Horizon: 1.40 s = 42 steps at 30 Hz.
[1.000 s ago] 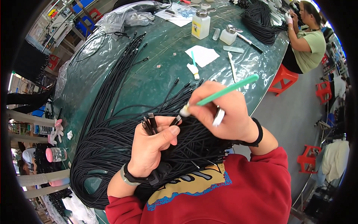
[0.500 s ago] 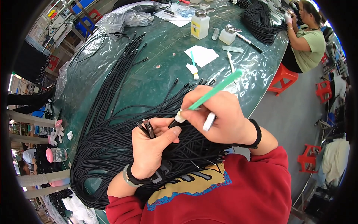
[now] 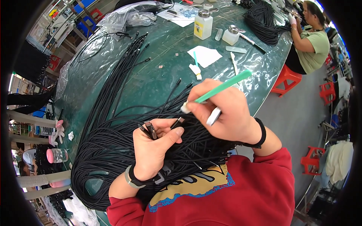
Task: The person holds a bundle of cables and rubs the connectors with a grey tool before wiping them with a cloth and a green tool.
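The right hand (image 3: 226, 109) has its grip closed in a pinch around a green stick (image 3: 224, 86), just behind its white tip (image 3: 185, 109); a pale, dark-edged piece (image 3: 213, 116) sits in the same palm. The stick slants from near left to far right. Just beyond the tip, on its near side and slightly left, lies a black plug (image 3: 177, 122), apparently not touching it. The plug is pinched by the left hand (image 3: 152, 145), its metal end pointing far and right, roughly along the stick's line. More plugs (image 3: 151, 130) fan from that hand farther left. Black cables (image 3: 109, 147) spread around both hands on the green table (image 3: 166, 79).
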Available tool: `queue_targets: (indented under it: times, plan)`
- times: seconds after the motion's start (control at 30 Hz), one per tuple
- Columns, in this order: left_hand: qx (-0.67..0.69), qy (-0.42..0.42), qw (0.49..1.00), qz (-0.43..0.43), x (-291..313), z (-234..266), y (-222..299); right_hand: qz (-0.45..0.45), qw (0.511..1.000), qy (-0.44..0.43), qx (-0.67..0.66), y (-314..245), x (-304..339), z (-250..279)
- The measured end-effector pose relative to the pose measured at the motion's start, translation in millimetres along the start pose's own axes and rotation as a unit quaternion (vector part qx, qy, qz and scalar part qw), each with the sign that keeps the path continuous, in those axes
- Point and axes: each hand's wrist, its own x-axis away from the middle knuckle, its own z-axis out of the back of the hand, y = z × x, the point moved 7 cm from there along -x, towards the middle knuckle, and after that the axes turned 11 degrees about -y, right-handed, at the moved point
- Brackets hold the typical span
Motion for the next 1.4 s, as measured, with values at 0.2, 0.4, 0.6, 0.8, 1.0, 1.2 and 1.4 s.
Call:
queue_targets:
  times: [0.2,0.4,0.6,0.8,1.0,1.2,1.4]
  plan:
    - [-0.004,0.001,1.0,-0.004,0,0,2,0.022,0.999,0.008,-0.033,-6,4,-3]
    - [0.008,0.001,1.0,-0.007,-1,0,2,-0.009,0.997,0.012,-0.076,7,11,-2]
    - [-0.001,-0.002,1.0,0.016,-2,0,-1,-0.029,0.996,0.004,-0.088,7,6,-3]
    - [0.012,-0.056,0.997,0.059,-3,-3,-5,-0.005,0.996,-0.004,-0.091,4,4,-6]
    - [0.005,-0.058,0.997,0.057,-3,-2,-7,0.007,0.997,0.008,-0.08,7,4,-5]
    - [0.058,-0.082,0.992,0.071,-4,-2,-12,-0.014,0.996,0.017,-0.088,17,7,-5]
    - [-0.064,-0.071,0.995,0.037,-5,-8,-3,-0.173,0.954,-0.016,-0.244,38,12,-16]
